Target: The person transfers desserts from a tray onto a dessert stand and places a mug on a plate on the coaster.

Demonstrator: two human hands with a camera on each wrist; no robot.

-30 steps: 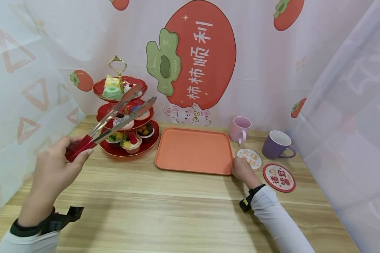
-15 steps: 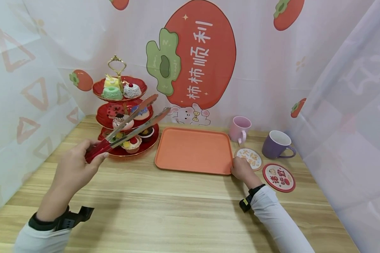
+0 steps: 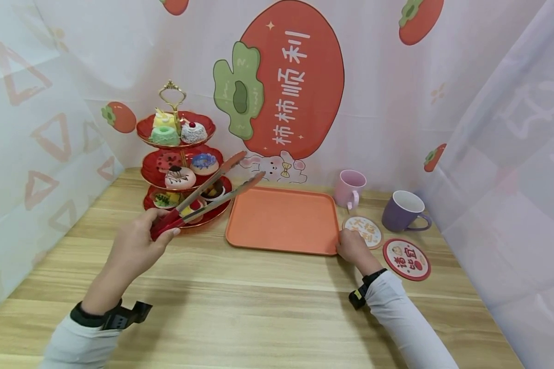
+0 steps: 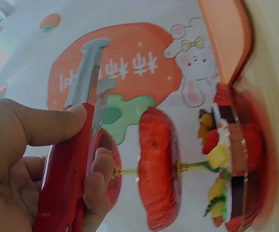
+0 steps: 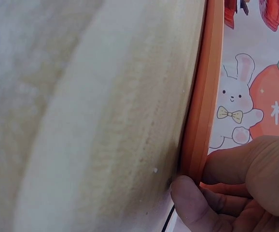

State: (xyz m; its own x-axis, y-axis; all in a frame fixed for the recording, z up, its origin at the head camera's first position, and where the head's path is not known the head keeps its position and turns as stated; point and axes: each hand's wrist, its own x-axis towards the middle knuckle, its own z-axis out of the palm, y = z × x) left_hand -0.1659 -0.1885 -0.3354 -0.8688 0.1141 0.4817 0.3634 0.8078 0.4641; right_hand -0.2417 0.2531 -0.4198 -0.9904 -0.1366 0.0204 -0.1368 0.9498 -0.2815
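Note:
My left hand (image 3: 136, 251) grips a pair of tongs (image 3: 167, 223) by the red handles. Their metal arms stand spread with nothing between the tips, which hover above the left end of an orange tray (image 3: 281, 220). In the left wrist view, thumb and fingers wrap the tongs' red handle (image 4: 64, 169). At the tray's right front corner, my right hand (image 3: 354, 251) pinches its rim, with the thumb visible on the near side in the right wrist view. Behind the tongs stands a red three-tier cake stand (image 3: 150, 171) bearing several small cakes; the tongs partly cover its lowest tier.
A pink mug (image 3: 350, 187) stands by the tray's right back corner, with a purple mug (image 3: 400, 212) farther right. Two round coasters lie there: a white one (image 3: 369, 233) beside my right hand and a red-rimmed one (image 3: 406, 260) in front of the purple mug.
My left hand has carried the tongs rightward and slightly lower, from in front of the cake stand's tiers to over the tray's left end. The right hand and tray have stayed put.

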